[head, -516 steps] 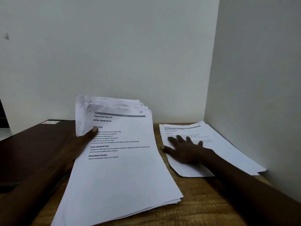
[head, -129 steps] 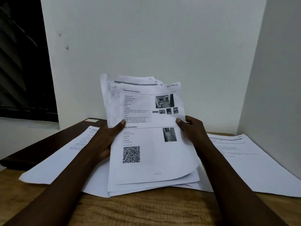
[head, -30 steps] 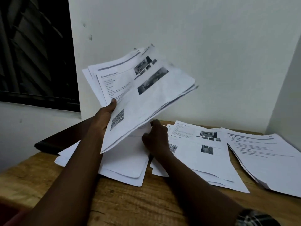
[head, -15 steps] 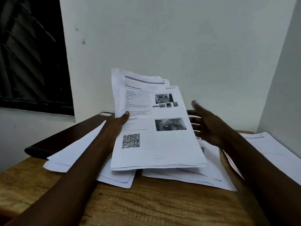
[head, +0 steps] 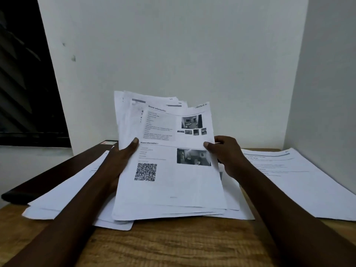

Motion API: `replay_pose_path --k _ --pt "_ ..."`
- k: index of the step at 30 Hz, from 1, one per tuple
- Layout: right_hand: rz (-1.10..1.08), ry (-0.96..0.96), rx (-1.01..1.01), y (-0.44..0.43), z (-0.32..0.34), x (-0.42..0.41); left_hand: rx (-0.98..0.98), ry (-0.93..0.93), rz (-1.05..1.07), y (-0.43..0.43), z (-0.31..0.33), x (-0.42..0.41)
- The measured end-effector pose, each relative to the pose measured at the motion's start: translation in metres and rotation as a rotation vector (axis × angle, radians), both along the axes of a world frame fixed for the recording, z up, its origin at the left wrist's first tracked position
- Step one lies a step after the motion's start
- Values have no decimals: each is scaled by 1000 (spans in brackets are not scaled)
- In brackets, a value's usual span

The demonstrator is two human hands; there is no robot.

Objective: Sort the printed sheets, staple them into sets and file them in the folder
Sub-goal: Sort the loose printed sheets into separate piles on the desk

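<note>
One view only, worn on the head. Placed above the near edge of the wooden table (head: 173,247), facing forward and down across it to the white wall (head: 192,54) behind the table. Close in, near the stack of sheets (head: 169,180) raised over the table's middle. Wide enough to catch the dark window (head: 23,74) left of the table.

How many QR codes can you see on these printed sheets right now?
1. The QR code is on the top sheet of the held stack, lower left. Sheets beneath could hide others.
</note>
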State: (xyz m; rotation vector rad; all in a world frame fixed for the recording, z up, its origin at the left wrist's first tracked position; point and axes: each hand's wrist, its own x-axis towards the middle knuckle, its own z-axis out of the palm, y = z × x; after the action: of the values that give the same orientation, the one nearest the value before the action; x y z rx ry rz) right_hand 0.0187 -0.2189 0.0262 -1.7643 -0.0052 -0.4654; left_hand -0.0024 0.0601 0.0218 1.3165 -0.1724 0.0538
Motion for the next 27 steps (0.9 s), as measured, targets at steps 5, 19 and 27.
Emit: replay_pose_path --k 5,19,27 --pt "-192 0 -48 -11 -2 5 52 -69 113 5 3 3" --pt "-553 14 -285 -50 -15 -5 -71 27 343 31 13 9" --pt "-557 51 -336 -49 -18 -5 -112 21 360 79 -7 30"
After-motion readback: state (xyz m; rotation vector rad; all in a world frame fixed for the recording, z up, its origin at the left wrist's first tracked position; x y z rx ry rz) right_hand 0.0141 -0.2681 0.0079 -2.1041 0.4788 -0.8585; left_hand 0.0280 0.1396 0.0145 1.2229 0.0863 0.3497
